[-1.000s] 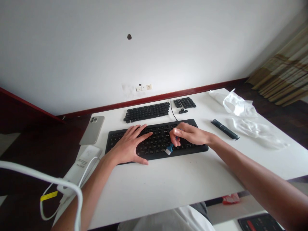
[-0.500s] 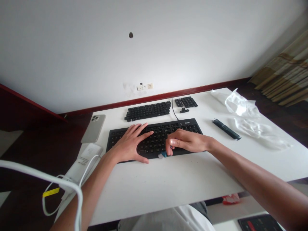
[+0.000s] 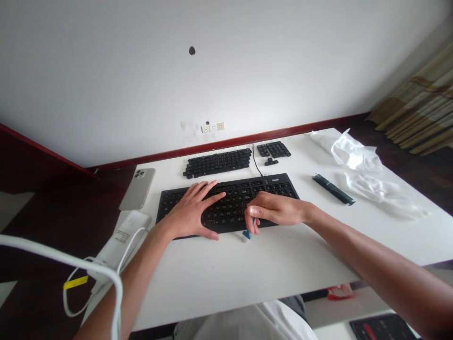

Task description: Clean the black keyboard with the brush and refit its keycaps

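Note:
A black keyboard base lies on the white table; its sockets show square and bare of caps. My left hand rests on its left half with the fingers spread and nothing held. Over the right half, my right hand is closed around a small blue brush, whose pale tip is blurred and sits just past the keyboard's front edge. Behind the base are a block of black keycaps, a number-pad block and a small arrow-key cluster.
A phone and a white power strip with a cable lie at the left. At the right are a dark flat strip and crumpled clear plastic. A white cable crosses the lower left.
The brush tip has shifted from the keyboard's front edge slightly right and toward me, over the table. My right fingers tilted with it. My left hand has stayed put.

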Action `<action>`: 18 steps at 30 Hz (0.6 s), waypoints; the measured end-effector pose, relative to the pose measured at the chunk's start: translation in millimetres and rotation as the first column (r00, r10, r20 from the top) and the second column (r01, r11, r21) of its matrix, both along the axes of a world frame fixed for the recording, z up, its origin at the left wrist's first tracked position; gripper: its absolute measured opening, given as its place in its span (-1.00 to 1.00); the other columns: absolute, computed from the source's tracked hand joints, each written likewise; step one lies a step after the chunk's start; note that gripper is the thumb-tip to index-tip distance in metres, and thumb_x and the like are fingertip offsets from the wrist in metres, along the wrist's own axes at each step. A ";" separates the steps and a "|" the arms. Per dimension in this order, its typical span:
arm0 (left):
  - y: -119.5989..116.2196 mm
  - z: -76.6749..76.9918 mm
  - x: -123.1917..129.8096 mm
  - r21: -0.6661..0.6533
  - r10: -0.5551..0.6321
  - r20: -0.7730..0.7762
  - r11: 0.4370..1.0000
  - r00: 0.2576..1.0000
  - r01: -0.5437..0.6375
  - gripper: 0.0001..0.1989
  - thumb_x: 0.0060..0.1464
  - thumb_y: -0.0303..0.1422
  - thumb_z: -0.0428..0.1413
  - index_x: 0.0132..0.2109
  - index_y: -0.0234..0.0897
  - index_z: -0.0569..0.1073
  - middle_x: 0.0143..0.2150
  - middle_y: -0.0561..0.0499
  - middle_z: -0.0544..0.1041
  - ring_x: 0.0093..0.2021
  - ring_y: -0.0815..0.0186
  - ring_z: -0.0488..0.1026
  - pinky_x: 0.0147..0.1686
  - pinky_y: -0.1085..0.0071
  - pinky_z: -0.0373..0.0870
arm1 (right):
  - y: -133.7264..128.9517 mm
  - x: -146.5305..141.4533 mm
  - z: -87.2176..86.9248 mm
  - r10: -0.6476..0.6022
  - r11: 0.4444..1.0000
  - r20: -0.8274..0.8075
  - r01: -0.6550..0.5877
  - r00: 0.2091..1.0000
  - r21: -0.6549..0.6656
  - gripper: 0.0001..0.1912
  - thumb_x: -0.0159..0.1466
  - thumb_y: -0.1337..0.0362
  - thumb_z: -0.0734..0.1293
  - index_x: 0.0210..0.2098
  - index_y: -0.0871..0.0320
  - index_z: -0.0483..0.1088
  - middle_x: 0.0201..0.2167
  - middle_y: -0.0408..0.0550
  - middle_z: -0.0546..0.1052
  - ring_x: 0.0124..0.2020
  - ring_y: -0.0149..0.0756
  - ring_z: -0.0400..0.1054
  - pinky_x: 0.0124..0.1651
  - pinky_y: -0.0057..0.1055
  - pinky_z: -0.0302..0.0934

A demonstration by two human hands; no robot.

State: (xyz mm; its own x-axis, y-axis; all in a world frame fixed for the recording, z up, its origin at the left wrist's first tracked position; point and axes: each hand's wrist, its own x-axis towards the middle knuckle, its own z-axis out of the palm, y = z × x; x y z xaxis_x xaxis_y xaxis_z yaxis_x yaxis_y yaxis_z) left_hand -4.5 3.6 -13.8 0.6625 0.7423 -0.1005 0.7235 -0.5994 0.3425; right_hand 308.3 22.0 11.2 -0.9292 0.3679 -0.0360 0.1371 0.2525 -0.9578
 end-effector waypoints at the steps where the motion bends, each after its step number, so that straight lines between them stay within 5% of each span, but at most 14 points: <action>1: 0.0 0.3 0.1 -0.001 -0.001 -0.003 1.000 1.000 0.001 0.19 -0.15 0.23 0.41 0.55 0.11 0.13 0.65 -0.02 -0.20 0.59 -0.24 -0.20 0.52 -0.20 -0.17 | -0.1 -0.2 -0.1 0.002 1.000 0.001 -0.002 1.000 -0.008 -0.33 0.58 -0.07 0.04 -0.14 0.26 0.62 -0.26 0.10 0.66 -0.28 -0.29 0.50 -0.14 -0.36 0.38; 4: -0.3 0.9 0.5 0.004 0.003 -0.002 1.000 1.000 -0.003 0.19 -0.15 0.20 0.43 0.54 0.11 0.13 0.65 -0.02 -0.19 0.59 -0.23 -0.18 0.53 -0.20 -0.17 | 0.1 0.0 -0.2 -0.044 0.999 -0.016 0.045 0.999 0.026 -0.36 0.58 -0.07 0.06 -0.08 0.24 0.61 -0.18 0.11 0.67 -0.23 -0.28 0.50 -0.13 -0.36 0.37; 8: -0.5 0.1 0.1 0.011 0.003 0.010 1.000 1.000 -0.003 0.18 -0.16 0.19 0.44 0.54 0.13 0.14 0.65 0.00 -0.17 0.59 -0.24 -0.17 0.53 -0.19 -0.17 | 0.3 1.9 -0.3 -0.028 1.000 0.010 0.028 1.000 -0.011 -0.31 0.56 -0.11 0.06 -0.24 0.25 0.61 -0.34 0.07 0.65 -0.33 -0.30 0.50 -0.17 -0.36 0.38; 18: 0.4 0.4 -0.4 0.018 -0.006 0.005 1.000 1.000 0.006 0.18 -0.15 0.23 0.41 0.54 0.09 0.16 0.65 -0.03 -0.18 0.59 -0.25 -0.17 0.52 -0.19 -0.15 | 6.8 10.1 3.9 -0.176 0.980 -0.011 0.176 0.984 0.090 -0.30 0.56 -0.13 0.04 -0.28 0.23 0.58 -0.39 0.02 0.61 -0.36 -0.32 0.45 -0.16 -0.36 0.35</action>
